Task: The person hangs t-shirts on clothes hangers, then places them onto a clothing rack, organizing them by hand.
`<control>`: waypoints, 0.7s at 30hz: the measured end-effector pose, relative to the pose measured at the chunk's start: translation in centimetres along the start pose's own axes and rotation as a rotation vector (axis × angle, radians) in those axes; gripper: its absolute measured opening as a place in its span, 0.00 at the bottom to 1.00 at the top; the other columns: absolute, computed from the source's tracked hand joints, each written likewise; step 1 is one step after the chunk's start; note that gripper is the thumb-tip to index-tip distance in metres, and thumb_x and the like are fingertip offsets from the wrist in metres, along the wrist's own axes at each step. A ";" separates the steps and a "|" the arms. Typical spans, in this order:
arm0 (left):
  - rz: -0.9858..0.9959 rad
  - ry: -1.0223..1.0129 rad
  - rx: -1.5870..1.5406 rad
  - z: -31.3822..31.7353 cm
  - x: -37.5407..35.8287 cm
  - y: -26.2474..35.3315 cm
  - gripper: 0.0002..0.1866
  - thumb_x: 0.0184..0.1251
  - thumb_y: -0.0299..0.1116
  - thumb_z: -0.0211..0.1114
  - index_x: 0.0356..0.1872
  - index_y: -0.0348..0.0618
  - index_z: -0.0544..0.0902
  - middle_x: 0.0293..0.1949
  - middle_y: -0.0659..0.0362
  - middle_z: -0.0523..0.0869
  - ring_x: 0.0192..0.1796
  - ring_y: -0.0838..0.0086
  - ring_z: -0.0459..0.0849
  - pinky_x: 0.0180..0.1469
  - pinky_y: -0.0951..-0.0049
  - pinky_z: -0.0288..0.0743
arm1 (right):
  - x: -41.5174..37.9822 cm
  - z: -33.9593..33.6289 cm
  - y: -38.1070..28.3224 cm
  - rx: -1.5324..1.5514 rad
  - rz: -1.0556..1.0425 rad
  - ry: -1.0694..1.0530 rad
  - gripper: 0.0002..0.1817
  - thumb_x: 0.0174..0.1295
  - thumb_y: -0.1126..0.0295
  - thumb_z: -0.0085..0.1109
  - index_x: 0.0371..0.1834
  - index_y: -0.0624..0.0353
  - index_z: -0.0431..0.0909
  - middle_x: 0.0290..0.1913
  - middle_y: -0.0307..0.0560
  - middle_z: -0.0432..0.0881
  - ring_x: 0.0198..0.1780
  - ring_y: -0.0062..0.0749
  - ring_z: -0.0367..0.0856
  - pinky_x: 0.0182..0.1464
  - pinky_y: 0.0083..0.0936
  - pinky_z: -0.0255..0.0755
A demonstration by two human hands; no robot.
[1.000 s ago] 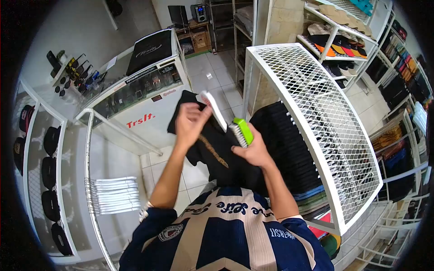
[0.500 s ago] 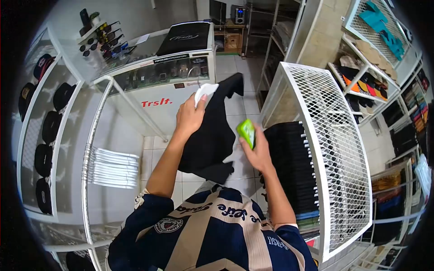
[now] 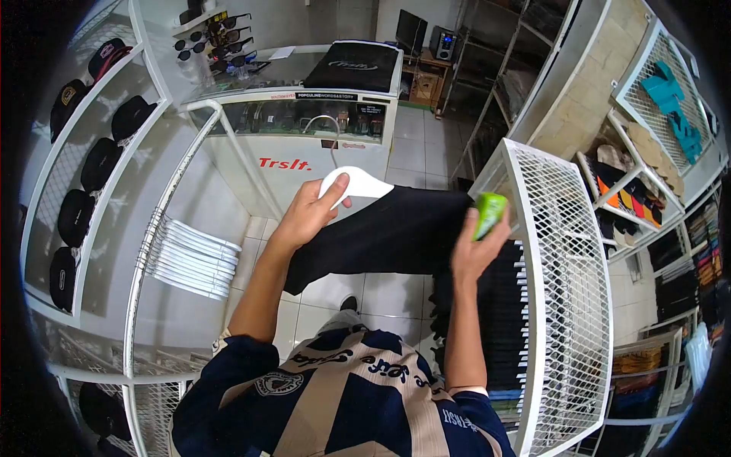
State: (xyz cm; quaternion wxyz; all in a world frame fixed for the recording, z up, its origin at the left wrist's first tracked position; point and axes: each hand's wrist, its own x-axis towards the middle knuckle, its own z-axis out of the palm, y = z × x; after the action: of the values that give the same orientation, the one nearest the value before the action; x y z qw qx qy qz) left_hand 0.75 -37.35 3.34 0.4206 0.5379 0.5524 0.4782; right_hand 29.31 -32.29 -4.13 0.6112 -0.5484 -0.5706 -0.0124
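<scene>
My left hand (image 3: pixel 311 217) grips the hook end of a white hanger (image 3: pixel 365 184), with the thumb on top and the fingers wrapped underneath. A black garment (image 3: pixel 373 240) hangs on it and stretches out sideways to the right. In my right hand (image 3: pixel 478 255) is a small bright green block-like object (image 3: pixel 489 213) with pale markings, its exact kind unclear. It sits at the garment's right end, overlapping the black cloth in this view.
A white rack (image 3: pixel 533 305) packed with hanging dark clothes stands close on my right. To the left, white hangers (image 3: pixel 194 255) hang from a rail (image 3: pixel 152 228), beside a cap shelf (image 3: pixel 145 68). Ahead is a white glass-topped counter (image 3: pixel 304 171) with a black item (image 3: pixel 352 65) on it.
The hanger has turned, and the black garment has swung from hanging lengthwise to lying out sideways toward the right. My right hand has moved right with the green object, up to the cloth.
</scene>
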 end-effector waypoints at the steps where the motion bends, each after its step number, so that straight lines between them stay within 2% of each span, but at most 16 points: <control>1: -0.010 -0.030 -0.019 0.2 0.0 -0.2 0.30 0.83 0.60 0.53 0.32 0.43 0.82 0.17 0.72 0.65 0.20 0.88 0.61 0.23 0.80 0.52 | -0.5 -0.4 -2.5 0.066 -0.087 -0.073 0.39 0.68 0.59 0.69 0.76 0.70 0.65 0.55 0.66 0.76 0.57 0.58 0.77 0.61 0.45 0.72; 2: -0.014 -0.038 -0.016 0.8 0.0 -0.2 0.30 0.83 0.60 0.53 0.32 0.43 0.82 0.17 0.72 0.65 0.20 0.88 0.61 0.23 0.80 0.52 | -1.2 -0.4 -3.8 0.071 -0.263 -0.133 0.42 0.64 0.59 0.73 0.76 0.68 0.66 0.54 0.64 0.77 0.54 0.57 0.80 0.57 0.44 0.76; 3: 0.010 -0.071 0.003 1.5 0.1 -0.2 0.29 0.83 0.59 0.53 0.32 0.43 0.83 0.18 0.72 0.66 0.20 0.87 0.61 0.23 0.80 0.52 | -1.9 -0.2 -5.2 0.098 -0.329 -0.195 0.45 0.58 0.59 0.75 0.77 0.64 0.66 0.53 0.63 0.78 0.51 0.57 0.82 0.52 0.43 0.80; 5: 0.042 -0.121 0.027 1.9 0.4 0.2 0.29 0.83 0.59 0.53 0.33 0.43 0.83 0.18 0.72 0.66 0.20 0.87 0.61 0.24 0.81 0.53 | -2.6 0.0 -4.5 0.021 -0.364 -0.293 0.47 0.55 0.60 0.76 0.78 0.60 0.66 0.55 0.62 0.77 0.50 0.57 0.83 0.48 0.42 0.82; 6: 0.064 -0.115 0.030 1.8 0.3 0.4 0.29 0.83 0.59 0.53 0.33 0.43 0.84 0.18 0.72 0.67 0.20 0.87 0.62 0.24 0.81 0.53 | -2.1 0.6 -2.4 -0.029 -0.371 -0.194 0.49 0.54 0.60 0.76 0.80 0.59 0.64 0.57 0.64 0.76 0.52 0.60 0.82 0.49 0.45 0.81; 9: 0.062 -0.089 0.040 1.0 0.4 -0.3 0.28 0.84 0.57 0.54 0.33 0.42 0.84 0.18 0.72 0.68 0.20 0.87 0.62 0.24 0.81 0.54 | -0.4 0.2 2.8 -0.185 0.112 -0.004 0.40 0.69 0.57 0.66 0.81 0.60 0.61 0.57 0.65 0.73 0.55 0.64 0.79 0.56 0.49 0.76; 11: 0.112 -0.095 0.047 0.3 0.7 -0.4 0.28 0.84 0.56 0.54 0.34 0.41 0.85 0.18 0.72 0.68 0.20 0.87 0.62 0.24 0.81 0.54 | -0.1 -2.2 4.4 -0.208 0.177 0.025 0.37 0.74 0.57 0.62 0.80 0.61 0.61 0.56 0.63 0.73 0.56 0.62 0.78 0.57 0.48 0.74; 13: 0.127 -0.085 0.078 1.3 0.8 0.6 0.27 0.84 0.54 0.54 0.34 0.41 0.84 0.17 0.72 0.67 0.20 0.88 0.60 0.25 0.81 0.53 | 0.6 -4.1 1.4 -0.202 0.185 0.056 0.37 0.73 0.58 0.63 0.80 0.62 0.63 0.55 0.62 0.73 0.56 0.59 0.78 0.56 0.46 0.74; 16: 0.181 -0.196 0.085 3.1 0.9 0.5 0.24 0.83 0.51 0.58 0.35 0.39 0.86 0.19 0.71 0.70 0.21 0.88 0.63 0.26 0.81 0.55 | -1.1 -5.0 -2.4 -0.015 -0.103 -0.080 0.40 0.67 0.59 0.69 0.79 0.61 0.65 0.55 0.62 0.74 0.55 0.57 0.78 0.57 0.43 0.75; 17: 0.281 -0.225 0.124 3.8 1.5 0.6 0.22 0.82 0.49 0.60 0.37 0.38 0.86 0.20 0.69 0.74 0.23 0.87 0.66 0.27 0.80 0.60 | -1.6 -5.0 -3.2 -0.032 -0.137 -0.163 0.42 0.64 0.58 0.72 0.80 0.57 0.65 0.55 0.62 0.75 0.52 0.57 0.80 0.55 0.43 0.77; 18: 0.386 -0.259 0.164 4.4 2.0 0.7 0.21 0.81 0.48 0.62 0.39 0.37 0.87 0.22 0.68 0.78 0.24 0.86 0.70 0.28 0.79 0.64 | -1.8 -5.3 -2.7 -0.072 -0.111 -0.159 0.42 0.65 0.58 0.71 0.80 0.56 0.65 0.55 0.62 0.75 0.50 0.57 0.81 0.53 0.43 0.77; 19: 0.399 -0.293 0.165 4.6 2.5 1.1 0.21 0.81 0.48 0.62 0.39 0.37 0.87 0.22 0.68 0.78 0.24 0.86 0.70 0.28 0.79 0.64 | -1.9 -5.1 -2.0 -0.111 -0.084 -0.149 0.41 0.65 0.58 0.71 0.80 0.55 0.65 0.54 0.62 0.74 0.49 0.57 0.81 0.51 0.44 0.78; 21: 0.398 -0.279 0.242 4.9 3.5 1.9 0.19 0.76 0.43 0.68 0.44 0.32 0.87 0.33 0.53 0.91 0.35 0.69 0.88 0.44 0.69 0.80 | -1.2 -5.6 2.5 -0.271 0.104 0.008 0.40 0.68 0.55 0.68 0.81 0.55 0.64 0.53 0.62 0.74 0.48 0.56 0.81 0.50 0.45 0.77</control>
State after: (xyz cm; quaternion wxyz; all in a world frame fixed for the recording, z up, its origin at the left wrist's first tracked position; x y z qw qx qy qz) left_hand 5.65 -33.53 4.43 0.3231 0.7430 0.4254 0.4032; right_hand 34.37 -35.85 -5.21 0.5336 -0.6547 -0.5321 -0.0599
